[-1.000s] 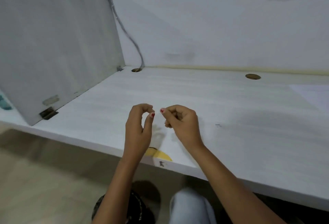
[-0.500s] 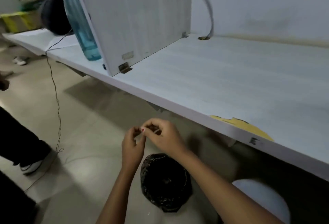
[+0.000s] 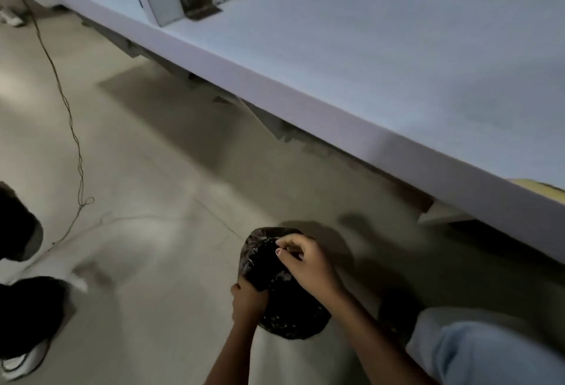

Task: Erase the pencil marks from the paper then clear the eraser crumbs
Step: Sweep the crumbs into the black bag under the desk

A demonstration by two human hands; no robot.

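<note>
We see the white desk [image 3: 397, 57] running across the top, the grey floor [image 3: 153, 170] below it. A black-lined bin [image 3: 275, 287] stands on the floor. Our left hand [image 3: 248, 302] grips its near rim, fingers closed on the liner. Our right hand [image 3: 308, 262] hovers over the opening, fingertips pinched together; any crumbs are too small to see. No paper shows.

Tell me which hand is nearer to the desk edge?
The right hand. It is over the top of the black bin bag, on the side toward the desk. The left hand grips the bag's near rim, farther from the desk.
</note>
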